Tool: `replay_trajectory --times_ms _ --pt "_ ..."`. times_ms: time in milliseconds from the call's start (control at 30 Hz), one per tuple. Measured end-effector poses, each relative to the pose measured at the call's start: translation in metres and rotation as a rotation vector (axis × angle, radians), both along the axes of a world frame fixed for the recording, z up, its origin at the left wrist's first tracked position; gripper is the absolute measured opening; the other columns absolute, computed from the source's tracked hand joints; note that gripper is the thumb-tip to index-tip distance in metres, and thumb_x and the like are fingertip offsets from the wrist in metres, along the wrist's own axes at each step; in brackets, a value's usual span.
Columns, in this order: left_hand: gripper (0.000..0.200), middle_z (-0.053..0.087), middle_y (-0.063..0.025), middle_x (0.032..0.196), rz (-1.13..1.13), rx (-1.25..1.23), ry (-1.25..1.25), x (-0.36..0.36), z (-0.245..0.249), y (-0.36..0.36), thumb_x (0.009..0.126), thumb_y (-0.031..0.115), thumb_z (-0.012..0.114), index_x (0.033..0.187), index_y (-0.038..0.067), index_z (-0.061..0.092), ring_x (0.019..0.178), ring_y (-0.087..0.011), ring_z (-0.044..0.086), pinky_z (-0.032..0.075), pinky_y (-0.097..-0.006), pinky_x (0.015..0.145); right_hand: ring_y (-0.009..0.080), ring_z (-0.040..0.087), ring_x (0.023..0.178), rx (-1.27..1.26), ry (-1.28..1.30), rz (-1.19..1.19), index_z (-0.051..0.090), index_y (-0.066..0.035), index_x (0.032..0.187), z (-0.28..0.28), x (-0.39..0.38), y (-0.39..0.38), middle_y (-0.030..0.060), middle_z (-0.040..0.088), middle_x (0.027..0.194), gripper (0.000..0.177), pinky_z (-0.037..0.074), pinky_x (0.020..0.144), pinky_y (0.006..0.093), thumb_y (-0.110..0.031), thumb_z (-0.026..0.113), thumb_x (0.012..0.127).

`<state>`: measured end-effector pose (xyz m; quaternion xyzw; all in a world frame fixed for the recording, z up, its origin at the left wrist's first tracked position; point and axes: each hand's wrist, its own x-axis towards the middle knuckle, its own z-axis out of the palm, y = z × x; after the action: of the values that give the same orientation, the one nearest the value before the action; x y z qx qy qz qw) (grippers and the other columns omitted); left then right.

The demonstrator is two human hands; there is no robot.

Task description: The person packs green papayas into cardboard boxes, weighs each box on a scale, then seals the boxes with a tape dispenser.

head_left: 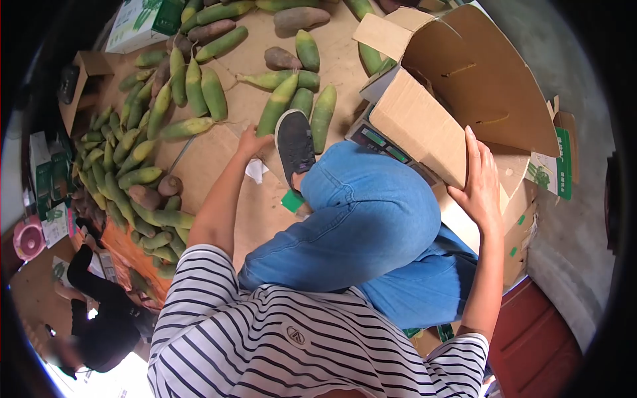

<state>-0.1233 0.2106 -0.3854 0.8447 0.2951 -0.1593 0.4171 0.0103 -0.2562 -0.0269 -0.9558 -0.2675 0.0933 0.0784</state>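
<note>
My left hand (253, 142) is low over the cardboard floor, thumb and forefinger apart. Its thumb is right at the lower end of a green radish (277, 104), beside my dark shoe; the other fingers are partly hidden. My right hand (479, 180) lies with fingers stretched along the edge of a flap (421, 123) on an open cardboard box (491, 73). Thumb and fingers are spread there. Under the box's near side, a scale (378, 140) shows small green displays. Two more green radishes, one upright radish (323, 118) among them, lie just past my shoe.
A large heap of green radishes (123, 169) covers the left, with some purplish-brown roots (171, 185) among them. A white and green carton (142, 25) stands at the back left. At lower left is another person (106, 318) in black, near a pink fan (29, 237).
</note>
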Motion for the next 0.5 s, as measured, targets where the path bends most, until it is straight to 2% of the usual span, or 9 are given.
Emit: replay_trajectory --times_ms 33,67,133,233,333,433,500 --pt "0.061 0.066 -0.0223 0.102 -0.008 -0.039 -0.034 -0.002 0.008 0.003 0.072 0.035 0.078 0.114 -0.004 0.056 0.095 -0.0312 0.067 0.054 -0.0381 0.079 0.0342 0.049 0.115 -0.001 -0.012 0.002 0.026 -0.012 0.149 0.000 0.000 0.000 0.0156 0.048 0.126 0.114 0.040 0.100 0.0434 -0.002 0.081 0.050" --pt "0.057 0.066 -0.0198 0.098 0.095 -0.185 -0.021 -0.006 0.016 0.002 0.075 0.036 0.076 0.112 -0.003 0.057 0.090 -0.0280 0.067 0.054 -0.0355 0.076 0.0343 0.049 0.115 0.003 -0.011 0.002 0.026 -0.012 0.149 0.000 0.001 0.000 0.0157 0.048 0.126 0.114 0.040 0.100 0.0434 -0.002 0.081 0.050" --pt "0.050 0.065 -0.0148 0.092 0.295 -0.482 0.013 -0.016 0.073 -0.016 0.080 0.037 0.074 0.109 -0.001 0.057 0.081 -0.0214 0.068 0.054 -0.0302 0.069 0.0345 0.049 0.116 0.005 -0.006 -0.005 0.026 -0.012 0.149 0.000 0.000 -0.001 0.0158 0.048 0.127 0.114 0.040 0.100 0.0435 -0.002 0.082 0.050" --pt "0.042 0.063 -0.0091 0.087 0.492 -0.741 0.002 -0.034 0.095 -0.019 0.086 0.036 0.069 0.106 0.001 0.057 0.073 -0.0144 0.066 0.052 -0.0234 0.063 0.0349 0.048 0.116 0.005 0.000 -0.014 0.025 -0.013 0.149 -0.001 -0.001 -0.002 0.0163 0.048 0.127 0.114 0.040 0.101 0.0434 -0.003 0.083 0.051" --pt "0.041 0.063 -0.0089 0.090 0.611 -0.770 -0.109 -0.059 0.133 -0.043 0.088 0.033 0.067 0.110 0.000 0.056 0.070 -0.0159 0.064 0.053 -0.0244 0.063 0.0348 0.049 0.116 0.005 -0.030 -0.007 0.026 -0.013 0.149 -0.001 -0.001 -0.003 0.0167 0.047 0.127 0.114 0.040 0.101 0.0435 -0.004 0.084 0.052" --pt "0.043 0.063 -0.0094 0.095 0.466 -0.691 -0.306 -0.058 0.190 -0.064 0.088 0.030 0.066 0.116 -0.001 0.055 0.073 -0.0164 0.064 0.053 -0.0262 0.065 0.0346 0.049 0.114 0.005 -0.034 -0.002 0.026 -0.013 0.148 0.000 0.000 -0.005 0.0164 0.047 0.126 0.113 0.040 0.100 0.0433 -0.006 0.085 0.052" --pt "0.045 0.063 -0.0098 0.099 0.259 -0.670 -0.449 -0.029 0.244 -0.080 0.087 0.025 0.066 0.120 -0.002 0.053 0.077 -0.0163 0.064 0.053 -0.0281 0.067 0.0345 0.049 0.114 0.008 -0.041 0.009 0.026 -0.013 0.148 0.000 -0.001 -0.005 0.0162 0.047 0.125 0.113 0.040 0.100 0.0430 -0.007 0.085 0.052"
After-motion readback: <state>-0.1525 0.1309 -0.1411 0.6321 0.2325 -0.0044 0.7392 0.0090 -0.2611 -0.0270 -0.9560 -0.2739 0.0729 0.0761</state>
